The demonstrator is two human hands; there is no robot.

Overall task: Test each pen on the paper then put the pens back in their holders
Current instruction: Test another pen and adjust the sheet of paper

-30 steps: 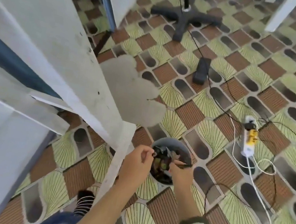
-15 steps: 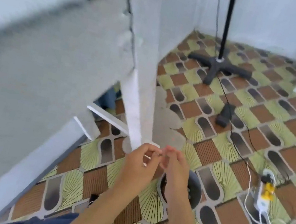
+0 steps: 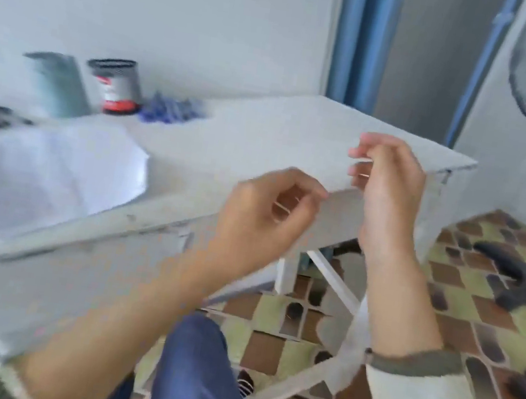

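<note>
You are holding your left hand [image 3: 270,207] and right hand [image 3: 390,184] curled, contents too blurred to tell, so be reaching unhurriedly for the blue pens [image 3: 169,110] lying on the table [image 3: 264,134] beside the holders [image 3: 115,85], behind the paper [image 3: 48,167].

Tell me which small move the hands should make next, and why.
Probably reach the left hand to the blue pens beside the black holder and take one: they lie loose on the table, the paper lies nearby, and neither it nor the right hand visibly holds a pen.
</note>
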